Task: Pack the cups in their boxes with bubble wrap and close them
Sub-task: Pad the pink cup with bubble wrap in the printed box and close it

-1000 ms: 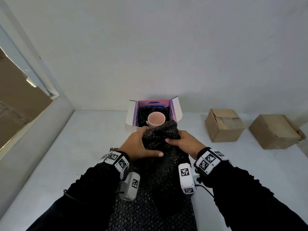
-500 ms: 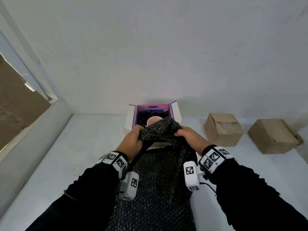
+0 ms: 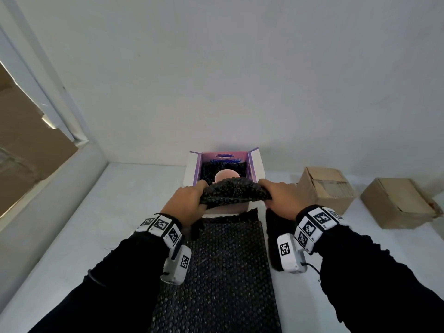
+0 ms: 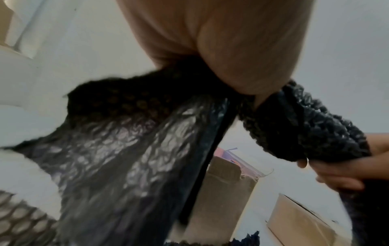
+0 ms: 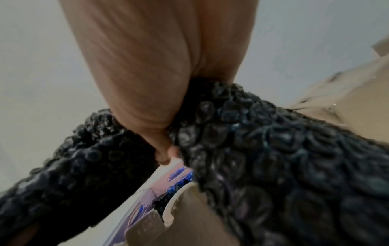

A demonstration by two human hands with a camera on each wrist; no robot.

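A purple-lined box (image 3: 255, 164) stands open against the back wall with a pink cup (image 3: 225, 175) inside, upright and ringed by black bubble wrap. Both hands hold a folded piece of black bubble wrap (image 3: 234, 192) just in front of and slightly above the box opening. My left hand (image 3: 188, 203) grips its left end and my right hand (image 3: 280, 199) grips its right end. The wrist views show the wrap (image 4: 294, 126) (image 5: 263, 149) pinched under each thumb. A long sheet of black bubble wrap (image 3: 223, 272) lies on the table between my forearms.
Two shut brown cardboard boxes (image 3: 325, 188) (image 3: 398, 203) sit on the white table to the right. A white wall runs close behind the open box. A ledge and window frame (image 3: 55, 126) border the table's left side.
Both hands lifted the folded bubble wrap off the long sheet and carried it forward and up toward the open box. The piece now stretches flatter between the hands.
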